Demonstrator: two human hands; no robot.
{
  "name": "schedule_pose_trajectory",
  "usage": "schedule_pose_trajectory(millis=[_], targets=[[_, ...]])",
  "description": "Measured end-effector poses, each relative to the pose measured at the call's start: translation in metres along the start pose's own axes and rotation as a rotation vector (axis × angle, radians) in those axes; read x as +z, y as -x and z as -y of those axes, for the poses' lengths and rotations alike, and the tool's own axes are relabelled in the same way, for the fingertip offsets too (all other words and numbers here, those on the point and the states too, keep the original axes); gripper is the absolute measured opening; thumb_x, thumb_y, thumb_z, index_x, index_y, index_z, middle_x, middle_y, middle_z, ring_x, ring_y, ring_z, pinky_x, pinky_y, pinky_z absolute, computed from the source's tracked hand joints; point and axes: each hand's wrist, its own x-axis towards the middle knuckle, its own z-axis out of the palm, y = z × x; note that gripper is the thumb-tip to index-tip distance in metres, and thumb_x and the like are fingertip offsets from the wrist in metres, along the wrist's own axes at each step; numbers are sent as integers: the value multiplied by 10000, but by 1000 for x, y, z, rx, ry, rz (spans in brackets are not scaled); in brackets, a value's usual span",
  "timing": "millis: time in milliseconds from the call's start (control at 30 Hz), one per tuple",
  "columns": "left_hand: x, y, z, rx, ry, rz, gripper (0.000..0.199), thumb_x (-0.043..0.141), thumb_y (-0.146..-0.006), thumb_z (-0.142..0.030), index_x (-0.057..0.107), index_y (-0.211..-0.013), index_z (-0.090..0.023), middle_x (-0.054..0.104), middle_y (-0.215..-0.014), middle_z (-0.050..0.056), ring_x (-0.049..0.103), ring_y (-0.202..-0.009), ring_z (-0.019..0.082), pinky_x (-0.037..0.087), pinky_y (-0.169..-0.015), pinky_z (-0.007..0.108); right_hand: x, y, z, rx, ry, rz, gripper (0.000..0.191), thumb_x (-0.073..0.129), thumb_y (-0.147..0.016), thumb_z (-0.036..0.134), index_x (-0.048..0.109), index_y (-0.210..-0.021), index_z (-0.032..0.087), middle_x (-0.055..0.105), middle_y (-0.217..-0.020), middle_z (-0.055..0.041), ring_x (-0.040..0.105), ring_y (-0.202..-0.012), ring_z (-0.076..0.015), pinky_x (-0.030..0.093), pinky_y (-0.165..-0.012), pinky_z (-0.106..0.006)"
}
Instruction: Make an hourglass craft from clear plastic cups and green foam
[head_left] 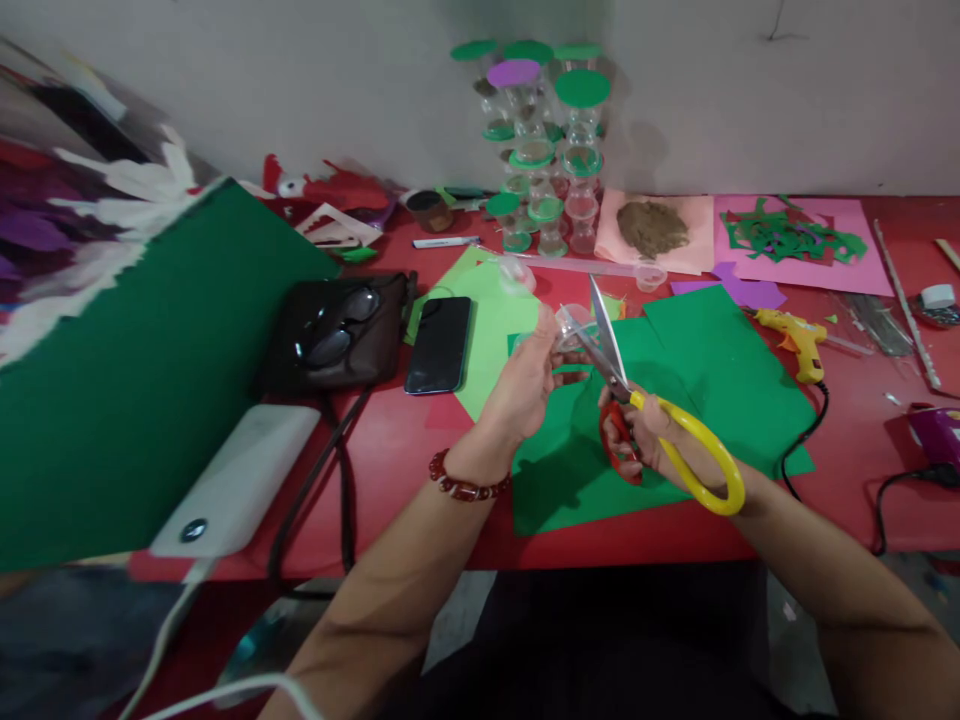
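My right hand (637, 430) is closed around scissors (694, 470) with one yellow and one red handle. Their blades point up and away from me, spread slightly apart. Beside the blades, my left hand (525, 375) grips a small clear plastic cup (574, 325), partly hidden by its fingers and the blades. A beaded bracelet circles the left wrist. Below both hands lie sheets of green paper (562, 490), with a light green sheet (487, 285) farther left. Another small clear cup (517, 275) rests just beyond the left hand.
Stacked clear cups with green and purple discs (581, 90) stand against the wall. A phone (439, 345), sunglasses on a dark bag (341, 350), and a white power bank (232, 480) are leftward. A yellow glue gun (799, 340) lies right, its cord trailing over the red table (637, 540).
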Motion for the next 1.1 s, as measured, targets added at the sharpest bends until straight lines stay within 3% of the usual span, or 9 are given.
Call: schedule_pose_trajectory(millis=[167, 333, 600, 833, 967, 1033, 1100], targets=[[10, 1, 12, 98, 35, -72, 355, 737, -937, -518, 667, -773, -211, 734, -771, 34, 701, -779, 176, 521, -701, 291, 3, 0, -2, 8, 3, 17, 665, 748, -804, 803, 588, -1135, 249, 522, -825, 31, 431, -622, -100, 399, -511, -220], [18, -5, 16, 75, 140, -65, 275, 677, -992, -403, 671, -799, -207, 723, -777, 15, 666, -742, 135, 535, -762, 273, 7, -5, 0, 60, -113, 109, 733, 735, -738, 877, 545, -1073, 254, 524, -817, 25, 430, -664, -123, 366, -545, -230], [16, -7, 12, 26, 252, -56, 326, 625, -1009, -468, 721, -841, -205, 750, -827, 31, 690, -777, 145, 588, -782, 260, 7, -5, 5, 85, -237, 243, 799, 647, -750, 937, 524, -1154, 258, 555, -852, 1, 435, -697, -142, 380, -591, -260], [5, -11, 0, -113, 201, 71, 495, 513, -1007, -629, 739, -878, -208, 764, -830, 84, 761, -928, 239, 627, -797, 327, 8, -2, 6, 33, -156, 154, 790, 721, -733, 896, 540, -1142, 245, 537, -841, 18, 427, -677, -121, 385, -557, -236], [0, -10, 4, -13, 62, -11, 530, 646, -910, -719, 729, -822, -203, 759, -797, 80, 757, -843, 221, 609, -726, 303, 2, 0, -3, 20, -28, 44, 677, 765, -800, 790, 552, -1162, 258, 501, -827, 39, 410, -635, -101, 376, -522, -221], [1, -7, 7, 66, 23, -37, 496, 744, -853, -692, 723, -802, -198, 752, -785, 61, 748, -803, 202, 597, -706, 292, 0, 0, -7, 36, 7, 15, 611, 767, -837, 742, 555, -1156, 266, 484, -822, 45, 399, -615, -92, 363, -507, -211], [5, -6, 9, 120, 32, -13, 450, 797, -834, -635, 716, -779, -195, 734, -754, 39, 736, -767, 182, 597, -705, 289, 1, 0, -9, 38, -3, 29, 660, 777, -804, 771, 557, -1165, 265, 492, -832, 40, 405, -627, -94, 364, -508, -209]])
